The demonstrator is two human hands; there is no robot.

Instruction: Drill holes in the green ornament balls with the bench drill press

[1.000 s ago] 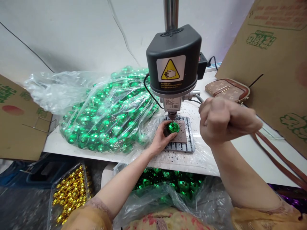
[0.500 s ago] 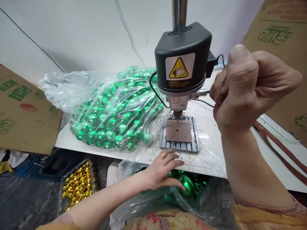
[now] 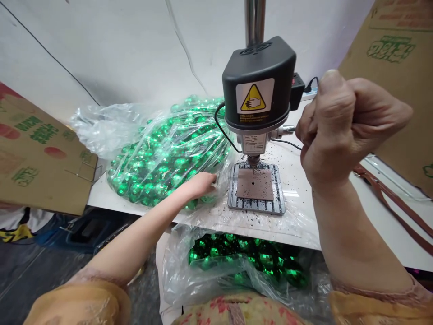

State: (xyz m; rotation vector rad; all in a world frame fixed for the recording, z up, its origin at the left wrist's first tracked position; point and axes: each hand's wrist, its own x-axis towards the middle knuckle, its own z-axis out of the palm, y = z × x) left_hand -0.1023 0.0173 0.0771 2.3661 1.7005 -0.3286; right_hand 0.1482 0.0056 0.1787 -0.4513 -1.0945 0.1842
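My right hand (image 3: pixel 341 126) is a raised fist, closed round the metal lever (image 3: pixel 286 131) that sticks out of the small black drill press (image 3: pixel 259 90). The bit hangs just above a brown pad on the ribbed base plate (image 3: pixel 233 198); nothing lies on the pad. My left hand (image 3: pixel 200 184) reaches left of the plate into the open mouth of a clear bag of shiny green faceted balls (image 3: pixel 162 153) on the white table. Its fingertips are hidden in the plastic. A second bag of green balls (image 3: pixel 243 262) hangs below the table's front edge, near my lap.
Cardboard sheets lean at the left (image 3: pixel 40 153) and the right (image 3: pixel 399 67). A brown strap (image 3: pixel 389 198) trails over the table (image 3: pixel 372 234) at the right. Dark drilling chips are scattered around the base plate. The press column (image 3: pixel 254 20) rises in front of a white wall.
The green ball that my left hand held under the bit is gone from the pad. That hand dipped to the lower bag, then moved up to the table bag. My right hand rose with the lever.
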